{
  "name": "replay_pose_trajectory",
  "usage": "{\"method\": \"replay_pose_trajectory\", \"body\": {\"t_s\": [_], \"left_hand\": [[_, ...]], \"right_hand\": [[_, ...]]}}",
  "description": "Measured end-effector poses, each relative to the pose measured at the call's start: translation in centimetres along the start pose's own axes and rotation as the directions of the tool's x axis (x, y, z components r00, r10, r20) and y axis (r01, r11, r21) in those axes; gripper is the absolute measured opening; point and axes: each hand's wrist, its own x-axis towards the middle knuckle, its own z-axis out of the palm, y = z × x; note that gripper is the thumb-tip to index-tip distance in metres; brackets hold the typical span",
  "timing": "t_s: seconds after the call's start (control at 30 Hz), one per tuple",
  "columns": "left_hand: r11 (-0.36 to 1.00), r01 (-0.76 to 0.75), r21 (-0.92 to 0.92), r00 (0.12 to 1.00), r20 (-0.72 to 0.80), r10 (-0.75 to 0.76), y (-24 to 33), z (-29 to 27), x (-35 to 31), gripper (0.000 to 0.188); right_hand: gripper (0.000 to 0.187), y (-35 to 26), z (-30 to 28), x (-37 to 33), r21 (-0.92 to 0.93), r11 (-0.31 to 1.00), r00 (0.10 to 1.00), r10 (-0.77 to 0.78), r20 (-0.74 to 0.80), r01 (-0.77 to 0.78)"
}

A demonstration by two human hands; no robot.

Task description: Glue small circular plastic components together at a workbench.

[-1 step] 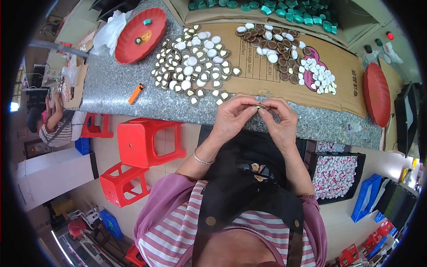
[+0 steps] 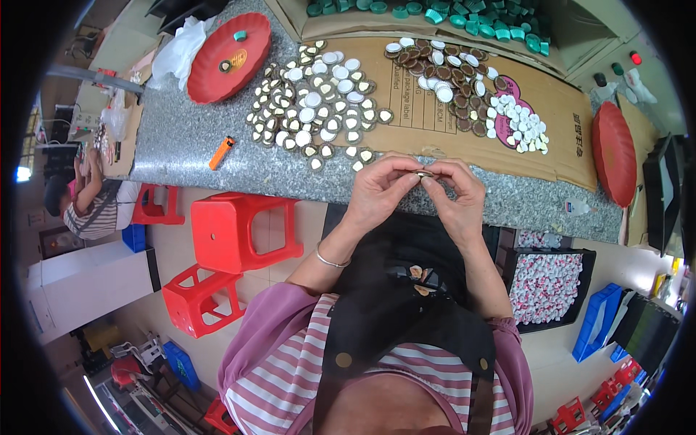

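pink-and-white striped top point(image 2: 283, 384), mauve sleeves point(image 2: 264, 315), black apron point(image 2: 391, 326), silver bangle point(image 2: 331, 262)

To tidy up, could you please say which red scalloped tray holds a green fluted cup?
The left red scalloped tray, beside the white plastic bag; the right tray shows none.

Left of the orange lighter point(image 2: 222, 154), the grey countertop point(image 2: 170, 145) offered free passage. Right of it, scattered discs point(image 2: 313, 99) blocked the way; beyond it, a red tray point(image 2: 210, 76) did.
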Motion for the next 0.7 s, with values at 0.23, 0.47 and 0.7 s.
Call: {"method": "replay_pose_trajectory", "body": {"t_s": [0.23,0.47,0.7], "left_hand": [[0.948,-0.19,0.256,0.981,0.026,0.19,-0.4,0.4,-0.4,0.016],[0.957,-0.16,0.242,0.983,-0.05,0.177,-0.9,0.7,0.0,0.013],[0.992,0.099,-0.074,0.986,-0.126,-0.108,-0.9,0.9,0.2,0.018]], "right_hand": [[0.015,0.0,-0.2,-0.1,-0.051,0.997,0.998,-0.053,0.018,0.054],[0.015,0.7,0.2,0.1,0.029,0.999,1.0,0.014,0.019,-0.015],[0.017,1.0,0.6,0.0,-0.05,0.997,0.979,0.048,-0.199,-0.059]]}}
